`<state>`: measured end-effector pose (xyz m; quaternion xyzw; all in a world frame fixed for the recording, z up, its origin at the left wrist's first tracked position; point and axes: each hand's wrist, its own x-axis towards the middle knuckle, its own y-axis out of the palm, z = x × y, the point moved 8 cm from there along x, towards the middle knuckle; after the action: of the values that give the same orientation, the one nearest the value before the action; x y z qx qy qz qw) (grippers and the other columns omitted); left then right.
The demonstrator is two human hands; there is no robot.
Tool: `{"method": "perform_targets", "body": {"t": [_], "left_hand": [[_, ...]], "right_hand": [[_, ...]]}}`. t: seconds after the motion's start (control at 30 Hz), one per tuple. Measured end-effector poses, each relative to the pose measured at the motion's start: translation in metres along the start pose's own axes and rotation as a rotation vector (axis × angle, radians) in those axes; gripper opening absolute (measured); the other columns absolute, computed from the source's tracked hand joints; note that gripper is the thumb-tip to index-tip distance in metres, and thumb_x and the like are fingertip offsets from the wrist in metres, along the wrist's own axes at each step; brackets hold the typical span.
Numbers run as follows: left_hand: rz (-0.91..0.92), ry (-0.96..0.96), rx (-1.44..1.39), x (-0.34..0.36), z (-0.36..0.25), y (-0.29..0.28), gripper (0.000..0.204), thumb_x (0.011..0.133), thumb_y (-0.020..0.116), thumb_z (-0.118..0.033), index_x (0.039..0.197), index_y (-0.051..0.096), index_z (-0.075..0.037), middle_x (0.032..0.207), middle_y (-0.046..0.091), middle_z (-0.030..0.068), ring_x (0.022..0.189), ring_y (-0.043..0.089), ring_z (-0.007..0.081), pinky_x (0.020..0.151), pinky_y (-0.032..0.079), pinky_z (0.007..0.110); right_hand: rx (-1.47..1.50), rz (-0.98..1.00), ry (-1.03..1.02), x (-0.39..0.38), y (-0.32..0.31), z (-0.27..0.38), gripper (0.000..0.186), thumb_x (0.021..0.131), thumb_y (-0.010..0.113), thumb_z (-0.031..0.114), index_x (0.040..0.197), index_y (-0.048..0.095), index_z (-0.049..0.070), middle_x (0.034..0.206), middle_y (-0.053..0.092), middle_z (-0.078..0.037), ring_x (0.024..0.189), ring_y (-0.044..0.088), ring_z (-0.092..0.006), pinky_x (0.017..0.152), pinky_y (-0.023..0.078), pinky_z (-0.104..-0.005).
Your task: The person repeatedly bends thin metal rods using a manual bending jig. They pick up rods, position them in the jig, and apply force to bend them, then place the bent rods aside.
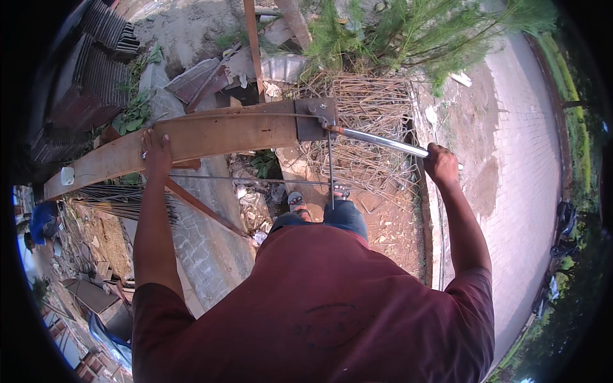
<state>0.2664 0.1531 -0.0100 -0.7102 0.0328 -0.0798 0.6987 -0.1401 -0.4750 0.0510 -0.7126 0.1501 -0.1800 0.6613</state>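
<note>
A long wooden plank (236,133) stretches across in front of me, with a dark steel plate (308,131) at its right end. My left hand (157,153) lies on the plank, fingers extended and somewhat apart. Along the plank's far side runs a thin steel rod (262,114); at the plate it turns, and a length of it points toward my legs. Closed around the outer end of a silver pipe-handled rebar bender (383,140) is my right hand (441,165). The bender's rusty head sits at the rod's bend, beside the plate's pins.
Bent steel stirrups (370,105) are heaped beyond the plate. Straight rods (121,199) lie at the left, under the plank. Rusty posts (253,48), rubble and corrugated sheets (96,76) surround it. A paved road (527,147) passes on the right; another person (43,222) is far left.
</note>
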Motion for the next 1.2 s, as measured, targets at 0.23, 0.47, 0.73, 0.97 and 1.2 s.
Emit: {"method": "perform_targets", "body": {"t": [0.23,0.47,0.73,0.97,1.2], "left_hand": [[-0.035,0.004,0.030,-0.005,-0.003,-0.001,0.067,0.095,0.033,-0.047,0.144,0.022,-0.003,0.150,0.020,0.0160,0.138,0.019,0.0331,0.110,0.019,0.049],[-0.050,0.020,0.027,-0.008,-0.009,-0.010,0.065,0.095,0.035,-0.045,0.143,0.025,-0.002,0.149,0.024,0.0163,0.137,0.023,0.0330,0.109,0.022,0.047],[-0.035,0.038,0.073,-0.007,-0.008,-0.007,0.064,0.095,0.036,-0.043,0.142,0.026,-0.001,0.148,0.025,0.0176,0.137,0.023,0.0346,0.108,0.023,0.047],[-0.016,0.059,0.029,-0.012,-0.013,-0.011,0.063,0.096,0.035,-0.042,0.141,0.025,0.001,0.148,0.024,0.0192,0.136,0.022,0.0364,0.108,0.022,0.049],[0.003,0.023,0.050,-0.013,-0.016,-0.014,0.063,0.097,0.033,-0.042,0.143,0.023,0.000,0.149,0.022,0.0169,0.138,0.019,0.0337,0.110,0.019,0.048]], "right_hand": [[0.134,0.216,-0.214,0.012,-0.048,0.017,0.034,0.084,0.060,0.037,0.074,0.053,0.006,0.061,0.055,-0.017,0.062,0.058,-0.0382,0.058,0.045,-0.0458],[0.191,0.503,-0.077,0.020,-0.084,0.020,0.046,0.087,0.057,0.048,0.075,0.057,0.003,0.055,0.050,-0.014,0.052,0.050,-0.0298,0.053,0.038,-0.0425],[0.187,0.533,0.214,-0.040,-0.078,0.045,0.043,0.087,0.056,0.047,0.080,0.058,0.004,0.060,0.054,-0.015,0.058,0.055,-0.0316,0.056,0.040,-0.0433],[0.177,0.383,0.390,-0.069,-0.070,0.053,0.061,0.082,0.051,0.063,0.078,0.057,0.003,0.061,0.057,-0.015,0.063,0.058,-0.0348,0.059,0.042,-0.0443],[0.195,0.335,0.552,-0.120,-0.047,0.077,0.054,0.083,0.054,0.059,0.086,0.060,0.005,0.066,0.060,-0.020,0.067,0.061,-0.0386,0.062,0.045,-0.0457]]}}
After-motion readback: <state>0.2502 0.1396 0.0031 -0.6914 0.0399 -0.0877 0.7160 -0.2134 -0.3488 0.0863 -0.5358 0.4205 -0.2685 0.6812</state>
